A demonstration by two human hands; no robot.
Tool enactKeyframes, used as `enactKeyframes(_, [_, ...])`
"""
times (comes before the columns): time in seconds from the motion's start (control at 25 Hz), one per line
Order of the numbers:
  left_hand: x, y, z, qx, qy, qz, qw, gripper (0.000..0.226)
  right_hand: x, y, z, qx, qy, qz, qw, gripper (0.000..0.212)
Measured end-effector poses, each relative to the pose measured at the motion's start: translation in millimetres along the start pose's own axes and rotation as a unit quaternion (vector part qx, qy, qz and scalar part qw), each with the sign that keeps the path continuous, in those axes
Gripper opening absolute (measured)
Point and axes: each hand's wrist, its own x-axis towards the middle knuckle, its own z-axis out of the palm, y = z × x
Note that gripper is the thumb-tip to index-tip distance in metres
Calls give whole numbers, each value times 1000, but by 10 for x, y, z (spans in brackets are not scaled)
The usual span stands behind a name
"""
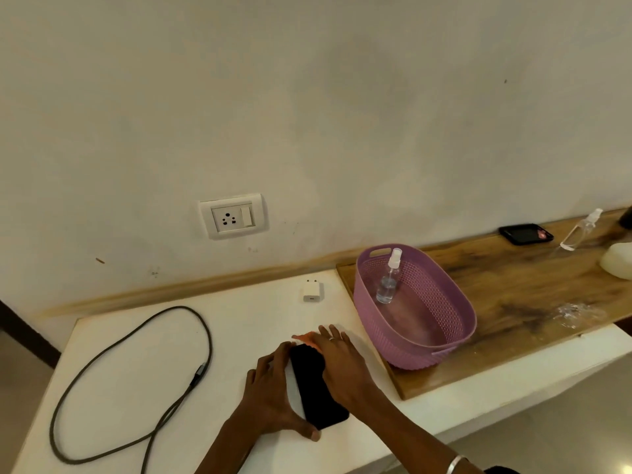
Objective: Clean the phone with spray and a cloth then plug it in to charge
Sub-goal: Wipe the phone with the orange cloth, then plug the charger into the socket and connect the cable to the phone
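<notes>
A black phone (pixel 316 388) is tilted up on its edge on the white counter (pixel 239 330). My left hand (pixel 272 393) grips its left side and lower corner. My right hand (pixel 337 360) presses an orange cloth (pixel 305 336) against the phone's top end; most of the cloth is hidden under the fingers. A clear spray bottle (pixel 388 282) stands inside the purple basket (pixel 455 302). A white charger plug (pixel 312 291) lies near the wall. A dark cable (pixel 113 354) loops on the counter's left. The wall socket (pixel 232 216) is above.
A wooden board (pixel 533 289) lies under the basket. On it are a second black phone (pixel 525 233), another spray bottle (pixel 581 229) lying down, a white lump (pixel 619 263) and crumpled clear plastic (pixel 574 314). The counter's front edge runs just below my hands.
</notes>
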Motion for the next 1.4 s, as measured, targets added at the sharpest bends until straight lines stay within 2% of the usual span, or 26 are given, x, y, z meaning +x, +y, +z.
enactKeyframes(0.12, [-48,117,-105,-4,-27,-10,1000,163,-84,-115,-399,48,102,-10,994,46])
enactKeyframes(0.28, [-102,234,-207,-11,-57,-29,998,170,-153,-134,-1105,-21,243,-59,968,53])
enactKeyframes(0.36, [-142,261,-226,-20,-58,-41,997,172,-170,-70,-1491,-42,264,-38,963,48])
enactKeyframes(0.48, [-166,286,-242,-23,-57,-52,997,171,-166,187,-1902,-95,252,-2,963,36])
enactKeyframes(0.64, [-148,304,-190,-44,-42,-76,995,159,-150,601,-2088,-142,237,54,960,28])
enactKeyframes(0.76, [-103,270,-144,-40,-13,-86,995,152,-44,868,-1992,-171,173,59,968,21])
enactKeyframes(0.88, [-93,251,-130,-41,-21,-82,996,143,102,992,-1809,-163,91,56,981,18])
enactKeyframes(1.0, [-117,265,-163,-27,-35,-85,995,148,221,1038,-1613,-180,36,41,982,20])
enactKeyframes(1.12, [-145,302,-194,-20,-52,-92,994,155,261,1084,-1415,-162,-32,41,985,25])
enactKeyframes(1.28, [-160,364,-262,-11,-69,-77,995,160,253,1133,-1291,-99,-65,97,988,25])
enactKeyframes(1.36, [-186,359,-302,-82,-58,-41,994,160,231,1125,-1284,-66,-77,117,988,20])
enactKeyframes(1.4, [-222,341,-314,-142,-26,-25,989,152,221,1128,-1304,-56,-89,113,988,18])
